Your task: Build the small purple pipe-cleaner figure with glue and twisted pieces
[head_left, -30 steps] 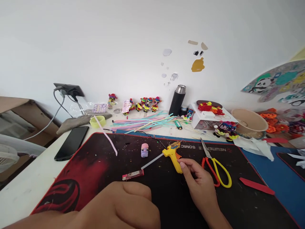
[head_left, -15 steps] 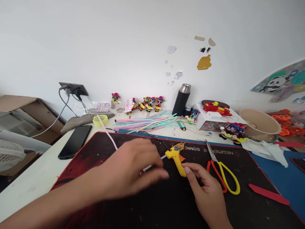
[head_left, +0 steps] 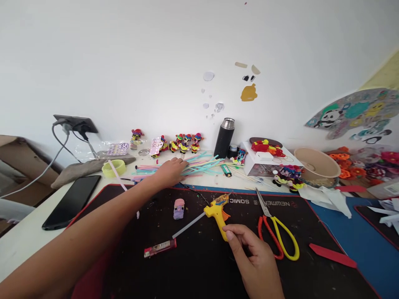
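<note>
My left hand reaches to the back of the desk and rests on a bundle of pastel pipe cleaners, fingers stretched over them; its fingertips are partly hidden. At the mat's middle, my right hand pinches the handle of a yellow hot glue gun between thumb and fingers. A pale glue stick sticks out of the gun's rear, its end by a red lighter. Between the hands lies a small pink and purple fuzzy piece with dark eyes. Scissors with red and yellow handles lie right of the gun.
Along the wall stand several small colourful figures and a black thermos. A phone and yellow tape rolls lie left. On the right are a white box, a beige bowl and a red strip.
My left hand has moved from above the mat to the pipe cleaners at the back, uncovering the fuzzy piece and lighter. My right hand still holds the glue gun. The view has shifted right.
</note>
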{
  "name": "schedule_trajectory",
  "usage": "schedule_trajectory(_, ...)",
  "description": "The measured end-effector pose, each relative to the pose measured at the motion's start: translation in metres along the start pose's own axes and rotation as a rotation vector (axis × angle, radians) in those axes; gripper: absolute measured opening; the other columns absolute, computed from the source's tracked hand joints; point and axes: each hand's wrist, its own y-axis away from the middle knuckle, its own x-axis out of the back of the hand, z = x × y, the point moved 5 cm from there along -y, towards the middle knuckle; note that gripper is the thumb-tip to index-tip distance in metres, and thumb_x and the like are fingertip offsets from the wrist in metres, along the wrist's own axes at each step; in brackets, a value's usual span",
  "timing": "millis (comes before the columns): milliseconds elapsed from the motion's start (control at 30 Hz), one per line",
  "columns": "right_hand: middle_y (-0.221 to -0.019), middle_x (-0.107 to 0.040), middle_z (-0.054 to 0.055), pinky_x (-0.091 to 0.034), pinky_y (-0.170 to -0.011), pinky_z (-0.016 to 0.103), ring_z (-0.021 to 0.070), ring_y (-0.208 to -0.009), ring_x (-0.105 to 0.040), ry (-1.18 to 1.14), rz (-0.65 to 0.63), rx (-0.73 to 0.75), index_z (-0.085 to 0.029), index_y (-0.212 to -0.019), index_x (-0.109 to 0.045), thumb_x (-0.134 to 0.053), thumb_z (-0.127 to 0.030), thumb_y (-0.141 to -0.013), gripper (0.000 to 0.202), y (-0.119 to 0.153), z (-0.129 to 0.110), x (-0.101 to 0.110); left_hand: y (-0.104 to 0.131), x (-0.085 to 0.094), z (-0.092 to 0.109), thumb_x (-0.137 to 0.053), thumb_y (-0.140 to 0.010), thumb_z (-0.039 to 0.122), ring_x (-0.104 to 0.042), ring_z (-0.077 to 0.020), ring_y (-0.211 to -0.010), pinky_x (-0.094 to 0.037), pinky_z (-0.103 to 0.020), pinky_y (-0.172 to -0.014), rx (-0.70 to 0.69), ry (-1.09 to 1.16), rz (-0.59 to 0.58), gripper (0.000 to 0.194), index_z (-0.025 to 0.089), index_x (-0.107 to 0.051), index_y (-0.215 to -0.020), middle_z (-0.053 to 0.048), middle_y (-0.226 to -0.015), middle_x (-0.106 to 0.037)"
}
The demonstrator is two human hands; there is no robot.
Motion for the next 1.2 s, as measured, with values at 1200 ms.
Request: schedule_trajectory(1200, -0.061, -0.058, -0.001, -0.044, -0.053, 0.024, 0.0156, -0.054, -0.056, -0.012, -0.069, 0.029, -0.023, -0.097, -0.08, -0.055, -0.044, -0.103, 0.033, 0.002, -0.012, -0.005, -0.018, -0.005, 0.017, -0.056, -0.091, 0.002, -0.062, -0.0275, -0.099, -0.048, -0.036, -0.079, -0.273, -0.243, 0.054, 0.026, 0.02, -0.071, -0.102, -0.012, -0.108, -0.063)
